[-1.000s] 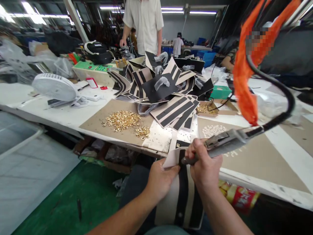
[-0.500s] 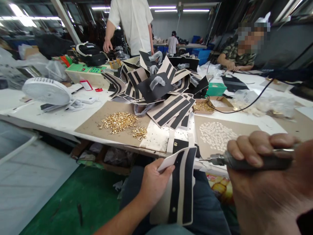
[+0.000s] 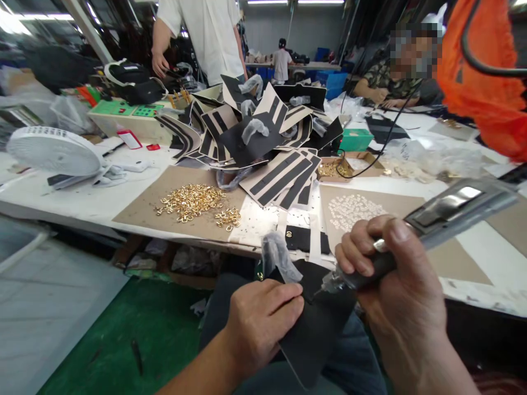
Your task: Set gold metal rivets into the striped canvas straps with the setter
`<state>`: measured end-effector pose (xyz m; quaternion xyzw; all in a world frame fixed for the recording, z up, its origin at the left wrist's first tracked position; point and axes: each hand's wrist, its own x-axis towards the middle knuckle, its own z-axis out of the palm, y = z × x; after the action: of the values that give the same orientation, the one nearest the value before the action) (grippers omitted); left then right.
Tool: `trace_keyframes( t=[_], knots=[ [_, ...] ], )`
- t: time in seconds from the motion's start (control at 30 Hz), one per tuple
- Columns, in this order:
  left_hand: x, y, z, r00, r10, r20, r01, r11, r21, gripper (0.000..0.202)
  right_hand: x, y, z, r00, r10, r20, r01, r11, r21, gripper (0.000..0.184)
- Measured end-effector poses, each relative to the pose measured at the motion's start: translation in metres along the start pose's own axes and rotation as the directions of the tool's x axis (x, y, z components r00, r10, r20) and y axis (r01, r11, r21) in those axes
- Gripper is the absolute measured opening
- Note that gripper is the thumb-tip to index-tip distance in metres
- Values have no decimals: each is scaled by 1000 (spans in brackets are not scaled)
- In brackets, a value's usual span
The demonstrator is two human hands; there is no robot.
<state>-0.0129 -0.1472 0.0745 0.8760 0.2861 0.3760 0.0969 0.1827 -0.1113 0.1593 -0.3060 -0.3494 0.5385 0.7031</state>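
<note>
My left hand (image 3: pixel 265 318) is closed on a black bag panel (image 3: pixel 319 323), held tilted over my lap with its black face up. A handle wrapped in clear plastic (image 3: pixel 280 255) stands at its upper edge, with a small gold fitting (image 3: pixel 259 270) beside it. My right hand (image 3: pixel 391 269) is wrapped round a slim grey power tool (image 3: pixel 448 214) with a long lever on its body. The thin bit points down and left at the panel near my left fingers; whether it touches is unclear. A black piece with a gold ring (image 3: pixel 307 240) lies at the table edge.
Gold U-shaped fittings (image 3: pixel 191 202) and small clear pieces (image 3: pixel 354 211) lie on brown card. Behind them is a heap of striped panels (image 3: pixel 280 175). A white fan (image 3: pixel 53 151) stands left. Orange material (image 3: pixel 486 77) hangs upper right. Other people work across the table.
The panel has been turned over from its striped beige side to its black side with the wrapped handle. The power tool has swung inward and down, bringing its bit over the panel.
</note>
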Motion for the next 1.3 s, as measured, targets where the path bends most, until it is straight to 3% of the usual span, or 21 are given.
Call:
trace_keyframes(
  t=[0.23,0.53,0.6,0.73,0.77,0.83,0.9,0.97,1.07,1.13,1.2,1.23,1.3],
  knots=[
    [-2,2,-1,999,34,18,-34,999,35,23,-4,16,2,998,24,52,-22,999,-33,32],
    [1,1,1,998,14,60,-12,999,-38,24,-12,41,-8,978,164,129,-142,976,-167,27],
    [1,-1,0,999,-2,37,3,999,-47,24,-9,44,-6,982,167,92,-158,982,-101,30],
    [2,-2,-3,999,-35,-13,35,999,5,21,-4,42,-2,994,62,-93,-55,996,74,37],
    [3,-2,-2,1000,-17,-16,17,1000,14,19,-4,41,-2,994,69,-85,-66,997,39,36],
    [6,-1,-1,1000,22,-11,-22,1000,9,15,-6,38,-4,987,157,40,-150,980,-129,33],
    [6,0,1,999,31,-6,-31,999,-23,14,-7,36,-5,945,271,185,-215,937,-276,31],
    [6,1,0,1000,-7,-28,6,999,-41,16,-5,36,-4,949,258,180,-220,953,-210,34],
    [4,1,-2,996,-58,-67,56,998,-30,18,-1,38,0,991,132,-29,-132,991,-18,38],
    [4,1,-1,997,-63,-41,61,996,-62,16,0,40,1,972,231,42,-222,963,-155,38],
    [4,1,0,997,-74,-10,72,990,-125,16,2,39,1,901,385,200,-319,900,-297,37],
    [4,0,0,996,-86,-8,84,985,-149,17,4,36,0,882,404,244,-337,901,-274,37],
    [2,-3,-1,991,-129,-30,122,978,-168,19,12,25,-2,931,305,198,-305,952,-32,37]
  ],
)
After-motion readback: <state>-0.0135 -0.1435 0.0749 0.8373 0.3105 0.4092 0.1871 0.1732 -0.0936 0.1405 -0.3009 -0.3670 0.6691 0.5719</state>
